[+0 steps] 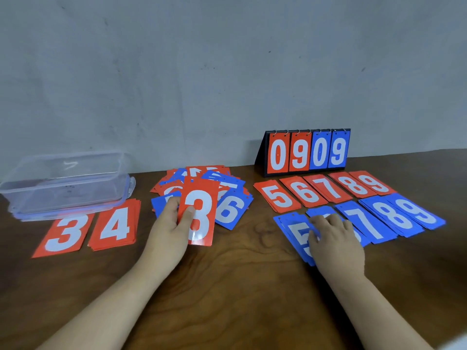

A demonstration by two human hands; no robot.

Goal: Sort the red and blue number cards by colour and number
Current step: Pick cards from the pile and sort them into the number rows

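Left hand (169,223) pinches a red number-3 card (202,198), probably bound for the red 3 pile (64,236); right hand (333,241) lies relaxed, steadying the blue 5 pile (293,228).

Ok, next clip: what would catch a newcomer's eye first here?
The red 3 card, held up mid-table by the left hand in front of a mixed heap of cards. To the right lie neat rows of red piles and blue piles, 5 to 9, with the right hand resting on the blue 5 and 6. Behind them a flip scoreboard reads 0909.
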